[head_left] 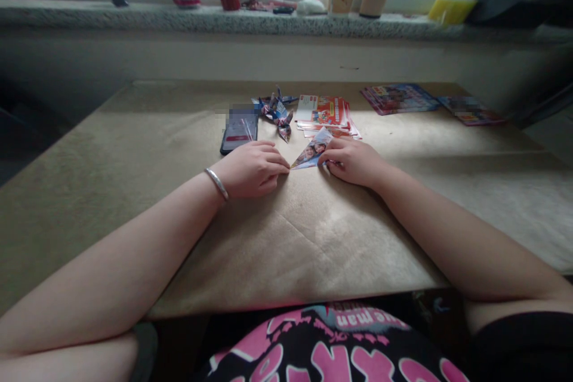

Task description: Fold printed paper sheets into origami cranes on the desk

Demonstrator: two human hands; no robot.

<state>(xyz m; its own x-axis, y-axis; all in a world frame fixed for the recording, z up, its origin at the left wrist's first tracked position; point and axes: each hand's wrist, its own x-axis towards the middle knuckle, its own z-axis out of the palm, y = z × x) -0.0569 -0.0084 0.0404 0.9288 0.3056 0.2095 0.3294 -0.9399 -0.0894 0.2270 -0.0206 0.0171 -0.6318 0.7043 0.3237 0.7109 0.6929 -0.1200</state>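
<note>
A small sheet of printed paper (pixel 310 154), folded to a long triangle with a picture of faces on it, lies on the table between my hands. My left hand (pixel 255 170), with a silver bangle on its wrist, has its fingers together and its fingertips at the paper's sharp left point. At the wider right end, my right hand (pixel 353 161) is closed on the paper with thumb and fingers. Just beyond are several folded blue paper shapes (pixel 278 112) and a stack of red and white printed cards (pixel 324 112).
A phone (pixel 240 130) lies beyond my left hand. Colourful printed sheets (pixel 400 99) and another small pile (pixel 472 110) rest at the far right of the tan table (pixel 277 250). Bottles and other items stand on the stone windowsill (pixel 268 22) behind.
</note>
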